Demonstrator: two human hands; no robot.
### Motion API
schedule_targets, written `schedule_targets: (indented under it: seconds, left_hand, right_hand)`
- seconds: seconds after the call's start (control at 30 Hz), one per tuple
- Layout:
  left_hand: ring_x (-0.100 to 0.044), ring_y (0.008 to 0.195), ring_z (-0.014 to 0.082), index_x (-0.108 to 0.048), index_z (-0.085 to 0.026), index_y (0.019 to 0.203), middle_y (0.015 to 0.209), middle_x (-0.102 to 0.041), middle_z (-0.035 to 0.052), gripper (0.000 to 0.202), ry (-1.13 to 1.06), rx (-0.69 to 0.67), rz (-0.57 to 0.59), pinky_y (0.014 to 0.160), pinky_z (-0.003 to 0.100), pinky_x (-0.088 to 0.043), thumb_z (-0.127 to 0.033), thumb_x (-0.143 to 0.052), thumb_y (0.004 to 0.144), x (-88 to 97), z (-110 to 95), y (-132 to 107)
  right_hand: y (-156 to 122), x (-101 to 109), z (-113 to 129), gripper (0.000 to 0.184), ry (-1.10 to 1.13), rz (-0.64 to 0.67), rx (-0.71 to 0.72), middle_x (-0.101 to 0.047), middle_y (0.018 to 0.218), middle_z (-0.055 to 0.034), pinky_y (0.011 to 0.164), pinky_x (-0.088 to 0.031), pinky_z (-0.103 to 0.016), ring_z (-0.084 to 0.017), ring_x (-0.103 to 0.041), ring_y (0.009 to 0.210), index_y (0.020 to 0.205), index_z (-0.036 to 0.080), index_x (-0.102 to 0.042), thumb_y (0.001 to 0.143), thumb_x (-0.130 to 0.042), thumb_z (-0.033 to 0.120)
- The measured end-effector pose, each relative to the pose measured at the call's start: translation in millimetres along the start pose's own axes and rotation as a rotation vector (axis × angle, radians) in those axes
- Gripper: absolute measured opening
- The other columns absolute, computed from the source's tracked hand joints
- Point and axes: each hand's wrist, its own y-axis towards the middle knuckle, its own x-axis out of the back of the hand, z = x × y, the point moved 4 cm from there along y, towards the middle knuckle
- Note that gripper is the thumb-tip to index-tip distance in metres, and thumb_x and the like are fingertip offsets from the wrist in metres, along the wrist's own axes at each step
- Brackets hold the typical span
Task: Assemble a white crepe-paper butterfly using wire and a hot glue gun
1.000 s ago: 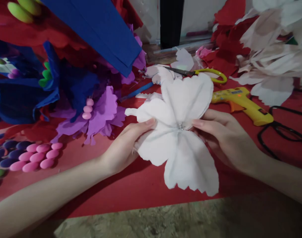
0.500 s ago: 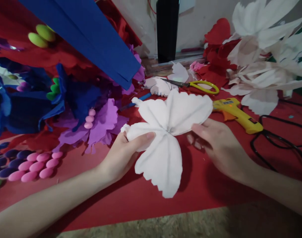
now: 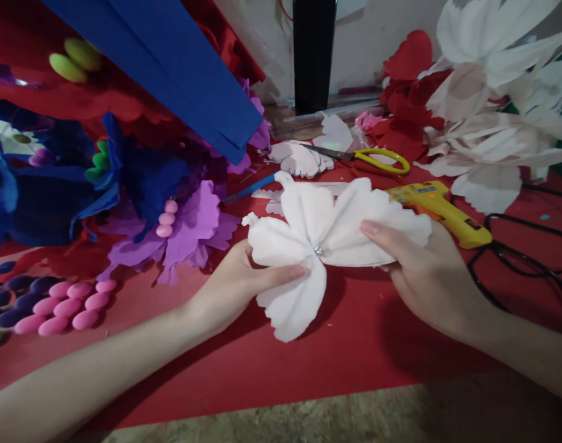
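A white fabric butterfly (image 3: 303, 206) with scalloped wings and a small silvery bit at its centre is held over the red tabletop (image 3: 354, 344). My left hand (image 3: 244, 277) grips its left side, thumb lying on top near the centre and the fingers hidden underneath. On the right, my right hand (image 3: 423, 271) pinches the large upper wing, thumb above and fingers beneath. Just beyond that wing lies a yellow glue gun (image 3: 465, 224), partly covered by the wing. Yellow-handled scissors (image 3: 382, 160) rest behind, across white cut-out pieces (image 3: 299, 159).
Purple felt flowers (image 3: 192, 221) and blue felt flowers (image 3: 36, 203) crowd the left, under a blue folded sheet (image 3: 170, 74). Pink oval beads (image 3: 68, 307) lie front left. White petals (image 3: 493, 117) pile at right, above a black cord (image 3: 530, 264). A black upright object (image 3: 313, 55) stands behind.
The butterfly has turned clockwise, its lower wing swinging left and its right wing dropping. My right hand has shifted right, its thumb now on top of the wing. My left hand has barely moved.
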Motion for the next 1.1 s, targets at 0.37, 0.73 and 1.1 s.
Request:
schedule_targets:
  seconds: [0.37,0.73,1.1]
  left_hand:
    - [-0.062,0.062,0.0096,-0.066,-0.016,0.074,0.069,-0.069,-0.0035,0.021,-0.046,-0.057,-0.082,0.056,0.015,-0.049,-0.02,-0.081,0.06,3.4,4,1]
    - [-0.068,0.077,0.0181,-0.066,-0.017,0.081,0.075,-0.07,-0.0004,0.023,-0.012,-0.108,-0.104,0.066,0.022,-0.054,-0.018,-0.077,0.061,2.1,3,-1]
    - [-0.062,0.06,0.0091,-0.064,-0.016,0.072,0.061,-0.064,-0.0059,0.017,0.015,-0.153,-0.12,0.056,0.015,-0.049,-0.017,-0.076,0.061,1.2,6,-3]
  right_hand:
    - [-7,-7,-1,0.022,0.037,-0.246,-0.146,-0.059,0.057,0.0,0.041,-0.043,-0.015,-0.007,-0.052,0.046,0.058,0.017,-0.059,0.056,-0.071,0.035]
    - [-12,-14,-7,0.027,-0.035,-0.092,-0.15,-0.055,0.058,0.0015,0.054,-0.047,-0.017,-0.007,-0.052,0.053,0.066,0.018,-0.054,0.062,-0.07,0.039]
    - [-13,-19,-4,0.036,-0.032,-0.031,-0.136,-0.045,0.044,0.0013,0.044,-0.037,-0.017,-0.005,-0.041,0.042,0.047,0.018,-0.044,0.064,-0.068,0.038]
